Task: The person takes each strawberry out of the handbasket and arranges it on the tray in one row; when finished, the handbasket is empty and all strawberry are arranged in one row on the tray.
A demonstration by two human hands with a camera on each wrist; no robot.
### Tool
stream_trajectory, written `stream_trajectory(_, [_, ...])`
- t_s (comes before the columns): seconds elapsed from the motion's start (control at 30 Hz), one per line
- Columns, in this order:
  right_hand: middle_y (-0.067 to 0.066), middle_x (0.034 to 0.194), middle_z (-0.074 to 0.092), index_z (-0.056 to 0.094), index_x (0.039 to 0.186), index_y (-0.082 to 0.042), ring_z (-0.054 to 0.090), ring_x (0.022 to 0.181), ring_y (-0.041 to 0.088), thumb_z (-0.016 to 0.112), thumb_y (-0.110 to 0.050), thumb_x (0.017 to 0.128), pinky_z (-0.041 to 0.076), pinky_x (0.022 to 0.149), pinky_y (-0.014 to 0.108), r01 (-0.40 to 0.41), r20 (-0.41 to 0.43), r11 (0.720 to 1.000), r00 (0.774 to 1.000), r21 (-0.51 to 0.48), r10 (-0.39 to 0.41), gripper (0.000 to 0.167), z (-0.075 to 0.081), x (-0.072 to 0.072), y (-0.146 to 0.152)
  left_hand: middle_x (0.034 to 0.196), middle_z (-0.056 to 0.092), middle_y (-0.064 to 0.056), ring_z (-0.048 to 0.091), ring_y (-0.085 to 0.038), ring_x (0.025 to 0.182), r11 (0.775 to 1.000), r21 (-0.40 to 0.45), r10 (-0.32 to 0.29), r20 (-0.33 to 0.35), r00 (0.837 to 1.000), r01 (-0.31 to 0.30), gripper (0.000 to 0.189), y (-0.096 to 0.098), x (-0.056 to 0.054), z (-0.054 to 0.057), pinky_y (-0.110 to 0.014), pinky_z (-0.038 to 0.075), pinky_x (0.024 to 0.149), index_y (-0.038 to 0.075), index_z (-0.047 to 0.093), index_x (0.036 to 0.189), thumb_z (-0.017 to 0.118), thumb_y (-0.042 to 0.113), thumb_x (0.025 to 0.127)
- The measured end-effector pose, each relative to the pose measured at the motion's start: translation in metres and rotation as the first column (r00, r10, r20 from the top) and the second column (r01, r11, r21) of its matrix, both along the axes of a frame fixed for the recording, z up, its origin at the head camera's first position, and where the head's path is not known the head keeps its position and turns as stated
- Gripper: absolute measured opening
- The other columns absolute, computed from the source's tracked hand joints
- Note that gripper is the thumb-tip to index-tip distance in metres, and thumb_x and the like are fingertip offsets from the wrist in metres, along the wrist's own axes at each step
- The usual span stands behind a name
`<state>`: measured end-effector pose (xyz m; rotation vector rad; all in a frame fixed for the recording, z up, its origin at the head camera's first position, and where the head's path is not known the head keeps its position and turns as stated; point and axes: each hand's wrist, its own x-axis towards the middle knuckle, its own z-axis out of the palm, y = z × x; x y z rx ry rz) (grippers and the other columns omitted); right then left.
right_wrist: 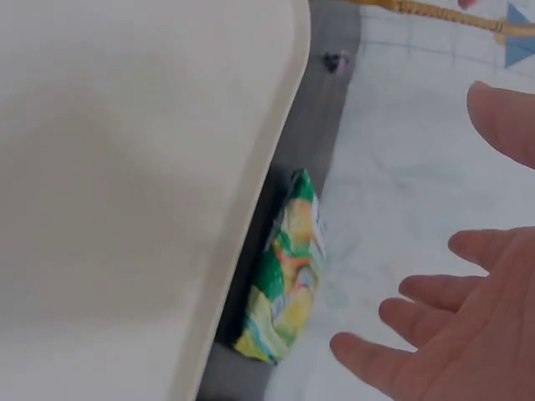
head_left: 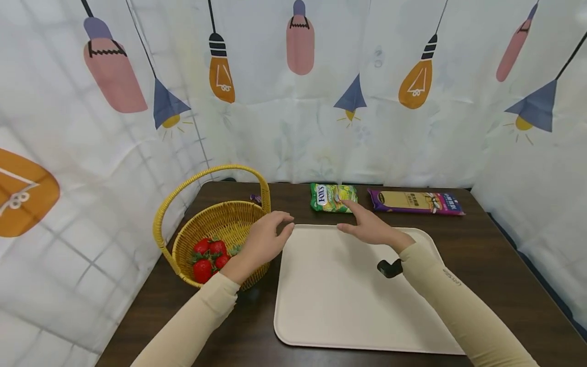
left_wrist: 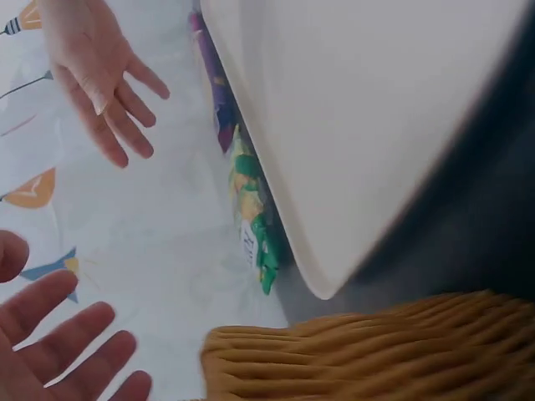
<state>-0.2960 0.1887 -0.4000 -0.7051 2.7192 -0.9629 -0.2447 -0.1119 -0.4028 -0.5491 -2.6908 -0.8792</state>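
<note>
In the head view my left hand hovers by the right rim of a yellow wicker basket, fingers relaxed and holding nothing. Red strawberries with green leaves lie inside the basket, partly hidden by that forearm. My right hand is held over the far edge of a cream tray, its fingers spread and nothing in them. Just beyond that hand lies a green FOX'S candy bag. To the bag's right is a long purple-and-tan packet. Both wrist views show the fingers apart from any object.
A dark wooden table carries everything. Behind the basket handle sits a small purple wrapped item. A white curtain printed with lamps hangs close behind the table and along both sides.
</note>
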Motion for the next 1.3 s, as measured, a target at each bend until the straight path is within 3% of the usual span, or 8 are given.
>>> stream_trajectory(0.2, [0.014, 0.155, 0.034, 0.032, 0.152, -0.009, 0.036, 0.137, 0.04, 0.059, -0.037, 0.097, 0.035, 0.105, 0.056, 0.025, -0.008, 0.986, 1.0, -0.162, -0.027, 0.068, -0.019, 0.024, -0.005, 0.116, 0.069, -0.003, 0.062, -0.023, 0.11, 0.976, 0.217, 0.073, -0.263, 0.962, -0.015, 0.015, -0.031, 0.038, -0.018, -0.043, 0.047, 0.095, 0.011, 0.072, 0.105, 0.063, 0.017, 0.094])
stream_trajectory(0.43, [0.011, 0.137, 0.057, 0.058, 0.134, -0.008, 0.05, 0.126, 0.04, 0.061, -0.026, 0.097, 0.045, 0.099, 0.046, 0.04, 0.005, 0.956, 0.999, -0.29, -0.041, 0.041, -0.04, 0.037, -0.026, 0.102, 0.07, -0.016, 0.062, -0.013, 0.085, 0.834, 0.551, 0.338, -0.462, 0.82, -0.033, 0.016, -0.071, 0.056, -0.03, -0.018, 0.044, 0.076, -0.003, 0.07, 0.097, 0.057, -0.008, 0.09])
stream_trajectory(0.57, [0.01, 0.131, 0.061, 0.062, 0.129, -0.006, 0.055, 0.121, 0.035, 0.062, -0.021, 0.097, 0.049, 0.095, 0.042, 0.051, 0.006, 0.946, 0.999, -0.319, -0.052, 0.036, -0.048, 0.035, -0.045, 0.093, 0.064, -0.028, 0.058, -0.007, 0.087, 0.757, 0.653, 0.455, -0.536, 0.711, 0.008, 0.015, -0.076, 0.062, -0.022, -0.02, 0.042, 0.076, -0.014, 0.065, 0.093, 0.052, -0.009, 0.089])
stream_trajectory(0.77, [0.007, 0.118, 0.068, 0.067, 0.12, -0.011, 0.064, 0.105, 0.024, 0.06, -0.02, 0.098, 0.052, 0.085, 0.036, 0.069, -0.003, 0.926, 0.997, -0.372, -0.075, 0.025, -0.048, 0.026, -0.073, 0.087, 0.061, -0.017, 0.055, -0.013, 0.085, 0.579, 0.815, 0.71, -0.521, 0.475, 0.027, 0.018, -0.084, 0.063, -0.015, -0.024, 0.039, 0.08, -0.017, 0.059, 0.086, 0.049, -0.002, 0.086])
stream_trajectory(0.87, [0.004, 0.113, 0.07, 0.069, 0.116, -0.011, 0.065, 0.1, 0.029, 0.059, -0.02, 0.098, 0.053, 0.08, 0.033, 0.084, 0.022, 0.895, 0.996, -0.438, -0.083, 0.022, -0.049, 0.025, -0.086, 0.09, 0.056, -0.005, 0.047, -0.013, 0.083, 0.512, 0.859, 0.777, -0.461, 0.428, -0.004, 0.016, -0.09, 0.062, -0.02, -0.025, 0.035, 0.08, -0.015, 0.054, 0.089, 0.049, 0.0, 0.085])
stream_trajectory(0.97, [0.008, 0.112, 0.07, 0.068, 0.115, -0.005, 0.063, 0.101, 0.039, 0.058, -0.016, 0.099, 0.055, 0.079, 0.031, 0.082, 0.06, 0.856, 0.996, -0.511, -0.059, 0.022, -0.049, 0.026, -0.099, 0.095, 0.047, 0.001, 0.04, -0.013, 0.084, 0.463, 0.884, 0.813, -0.397, 0.426, -0.059, 0.017, -0.098, 0.065, -0.024, -0.025, 0.029, 0.081, -0.012, 0.05, 0.094, 0.051, 0.001, 0.084])
stream_trajectory(1.07, [0.009, 0.111, 0.069, 0.067, 0.115, -0.001, 0.062, 0.104, 0.041, 0.057, -0.014, 0.099, 0.055, 0.079, 0.03, 0.08, 0.096, 0.826, 0.995, -0.558, -0.031, 0.023, -0.049, 0.028, -0.111, 0.104, 0.044, 0.004, 0.039, -0.015, 0.092, 0.417, 0.897, 0.831, -0.311, 0.46, -0.147, 0.022, -0.112, 0.067, -0.029, -0.026, 0.028, 0.085, -0.011, 0.048, 0.103, 0.052, -0.001, 0.084])
stream_trajectory(1.3, [0.014, 0.111, 0.068, 0.066, 0.114, 0.002, 0.063, 0.103, 0.038, 0.057, -0.012, 0.099, 0.056, 0.077, 0.032, 0.058, 0.116, 0.776, 0.993, -0.628, 0.021, 0.022, -0.044, 0.031, -0.135, 0.111, 0.051, 0.009, 0.05, -0.006, 0.102, 0.423, 0.834, 0.728, -0.078, 0.681, -0.356, 0.031, -0.155, 0.053, -0.048, -0.023, 0.039, 0.089, -0.001, 0.058, 0.122, 0.046, 0.006, 0.094])
